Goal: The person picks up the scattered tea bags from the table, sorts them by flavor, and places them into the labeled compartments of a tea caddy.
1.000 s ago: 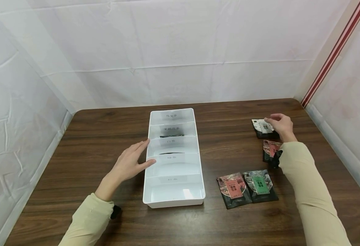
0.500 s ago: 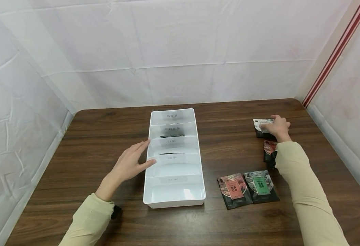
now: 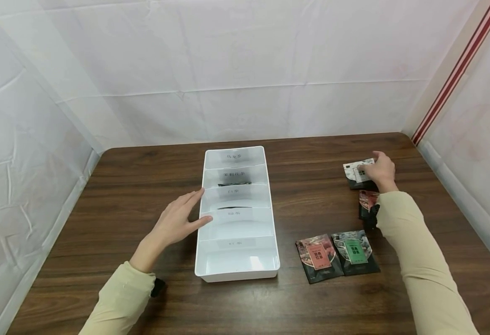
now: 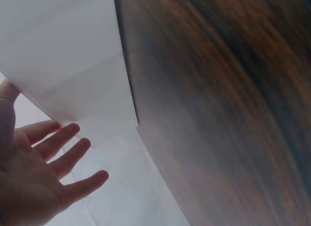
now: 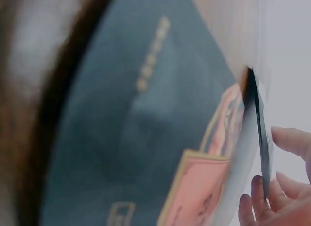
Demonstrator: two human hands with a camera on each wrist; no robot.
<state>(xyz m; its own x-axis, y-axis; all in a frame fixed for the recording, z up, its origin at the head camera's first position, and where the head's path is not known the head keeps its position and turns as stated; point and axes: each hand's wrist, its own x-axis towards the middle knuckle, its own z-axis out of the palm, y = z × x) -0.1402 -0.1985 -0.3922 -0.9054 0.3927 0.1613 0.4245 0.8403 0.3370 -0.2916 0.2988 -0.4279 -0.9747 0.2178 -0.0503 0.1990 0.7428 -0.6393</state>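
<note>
A long white tray divided into labelled compartments (image 3: 236,260) stands mid-table. My left hand (image 3: 177,222) rests against its left rim with fingers spread; in the left wrist view, the left hand (image 4: 43,172) shows straight fingers by the tray's side wall (image 4: 73,56). At the far right, my right hand (image 3: 382,172) pinches a tea sachet with a white label (image 3: 355,172), thumb on its face. From the right wrist, that sachet (image 5: 262,133) appears edge-on between thumb and fingers. A red-labelled sachet (image 3: 367,199) lies just below, partly covered by the wrist, and looms large in that view.
Nearer me lie a second red-labelled sachet (image 3: 319,258) and a green-labelled sachet (image 3: 355,253), side by side right of the tray. Thin dark edges of sachets (image 3: 234,184) show in two compartments. White sheeting (image 3: 245,70) hangs around the wooden table (image 3: 303,307).
My right hand has shifted slightly left over the white-labelled sachet, its thumb moving onto the face, and the sachet has turned a little. The left hand and tray stay put.
</note>
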